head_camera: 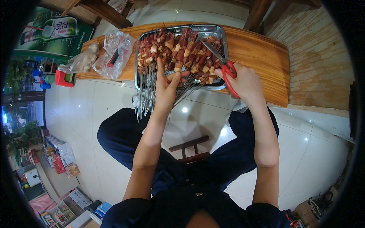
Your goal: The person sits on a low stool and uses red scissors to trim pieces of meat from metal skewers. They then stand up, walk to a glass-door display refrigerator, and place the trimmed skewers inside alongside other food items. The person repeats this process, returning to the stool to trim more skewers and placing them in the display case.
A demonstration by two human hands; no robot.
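Note:
In my right hand (246,81) is a pair of scissors (218,54) with red handles. Their metal blades point up and left over the skewered meat (196,54). My left hand (167,85) is at the near side of a steel tray (225,42), thumb and curled fingers around the bare part of a meat skewer (178,58); its index finger points away from me along the meat. Red and pale chunks are threaded on the many skewers heaped in the tray. Their thin metal shafts (145,97) stick out over the tray's near edge.
The tray rests on a narrow wooden bench (256,62). Left of it lie a clear plastic bag (122,61) with a red-and-black tool (114,58), and another bag (85,59) of pale pieces. A red stool (64,79) stands beyond; a wooden rack-like piece (189,149) is between my legs.

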